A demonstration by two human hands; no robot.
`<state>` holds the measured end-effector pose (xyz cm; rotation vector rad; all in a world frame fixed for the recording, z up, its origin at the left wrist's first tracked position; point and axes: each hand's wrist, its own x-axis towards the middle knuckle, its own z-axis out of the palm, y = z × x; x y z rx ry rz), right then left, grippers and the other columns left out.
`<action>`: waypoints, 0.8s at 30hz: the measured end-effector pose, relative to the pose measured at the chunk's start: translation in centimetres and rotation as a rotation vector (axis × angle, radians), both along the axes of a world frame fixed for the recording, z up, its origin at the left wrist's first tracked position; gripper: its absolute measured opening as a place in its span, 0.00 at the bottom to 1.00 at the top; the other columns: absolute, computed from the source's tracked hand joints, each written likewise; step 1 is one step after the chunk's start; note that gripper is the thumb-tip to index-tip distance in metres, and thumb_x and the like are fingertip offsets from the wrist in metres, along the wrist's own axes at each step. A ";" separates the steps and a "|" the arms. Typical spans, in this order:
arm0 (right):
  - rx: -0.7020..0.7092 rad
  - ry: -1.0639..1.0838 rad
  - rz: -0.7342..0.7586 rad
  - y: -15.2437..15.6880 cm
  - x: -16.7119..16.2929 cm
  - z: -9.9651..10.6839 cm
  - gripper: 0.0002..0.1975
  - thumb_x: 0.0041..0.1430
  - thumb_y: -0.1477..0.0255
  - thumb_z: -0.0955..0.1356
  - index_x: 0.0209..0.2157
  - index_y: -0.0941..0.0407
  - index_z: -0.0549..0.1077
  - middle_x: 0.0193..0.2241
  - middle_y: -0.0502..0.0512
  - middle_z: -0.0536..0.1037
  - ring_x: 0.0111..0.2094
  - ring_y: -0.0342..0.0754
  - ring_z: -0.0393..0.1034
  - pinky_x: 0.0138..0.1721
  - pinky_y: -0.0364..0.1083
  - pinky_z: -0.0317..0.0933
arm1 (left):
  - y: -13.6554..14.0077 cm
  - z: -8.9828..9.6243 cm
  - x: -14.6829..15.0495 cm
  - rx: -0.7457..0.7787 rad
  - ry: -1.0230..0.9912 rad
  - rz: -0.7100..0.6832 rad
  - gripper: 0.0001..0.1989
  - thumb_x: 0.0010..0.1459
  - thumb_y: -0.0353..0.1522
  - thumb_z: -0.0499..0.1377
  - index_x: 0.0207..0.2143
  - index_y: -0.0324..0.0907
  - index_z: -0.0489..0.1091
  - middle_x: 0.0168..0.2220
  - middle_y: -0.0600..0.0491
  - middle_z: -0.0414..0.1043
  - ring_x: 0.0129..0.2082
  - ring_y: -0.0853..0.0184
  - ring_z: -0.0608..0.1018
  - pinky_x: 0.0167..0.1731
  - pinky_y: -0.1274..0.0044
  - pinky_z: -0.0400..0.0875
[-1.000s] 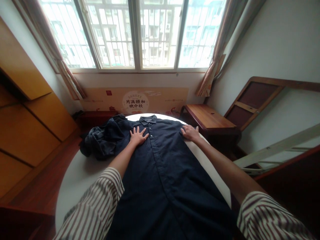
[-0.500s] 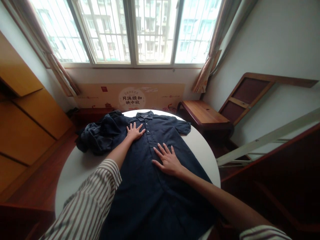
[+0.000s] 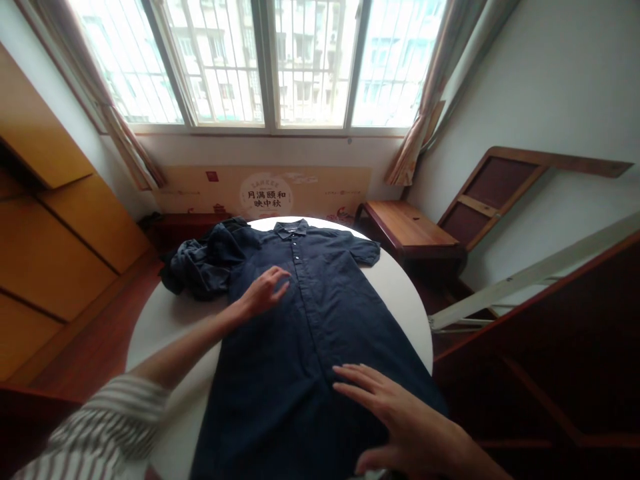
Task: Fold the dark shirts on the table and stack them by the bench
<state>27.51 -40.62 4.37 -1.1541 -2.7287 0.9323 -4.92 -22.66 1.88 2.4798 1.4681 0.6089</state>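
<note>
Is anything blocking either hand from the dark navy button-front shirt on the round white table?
Nothing visible does. The bare left hand is over the upper front of the navy shirt, the bare right hand over its lower part; contact is unclear. The crumpled dark cloth pile lies to the left, clear of both hands.

There are two hands [image 3: 263, 293] [image 3: 407, 417], one spread-out shirt [image 3: 300, 340], one clothes pile [image 3: 200, 263].

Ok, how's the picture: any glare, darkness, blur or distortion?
In the head view, the barred glass window is blown out by daylight; the navy button-front fabric shirt darkens toward the bottom; the left arm's striped cloth sleeve looks blurred; wide, downward perspective fans the window's uprights apart.
</note>
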 end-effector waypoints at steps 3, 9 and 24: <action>0.092 -0.006 -0.042 -2.2 2.8 -1.5 0.31 0.60 0.60 0.69 0.64 0.44 0.62 0.67 0.53 0.58 0.67 0.56 0.49 0.65 0.57 0.52 | -10.7 1.0 -2.0 -0.147 0.021 -0.242 0.15 0.65 0.42 0.51 0.49 0.52 0.71 0.46 0.47 0.72 0.44 0.63 0.76 0.47 0.73 0.72; 0.367 -0.004 0.064 -4.2 3.9 -4.0 0.25 0.64 0.63 0.67 0.62 0.50 0.67 0.64 0.56 0.63 0.65 0.59 0.56 0.61 0.55 0.61 | -24.8 0.1 -4.7 0.059 0.196 -0.340 0.30 0.57 0.43 0.64 0.60 0.47 0.63 0.51 0.47 0.72 0.49 0.58 0.74 0.48 0.69 0.73; 0.582 0.146 0.167 -4.9 -1.2 -5.1 0.10 0.65 0.79 0.62 0.43 0.58 0.74 0.38 0.59 0.77 0.40 0.50 0.71 0.45 0.48 0.68 | -26.7 -0.8 -7.3 0.267 0.220 -0.305 0.22 0.63 0.20 0.48 0.57 0.39 0.66 0.35 0.49 0.75 0.32 0.66 0.76 0.36 0.77 0.75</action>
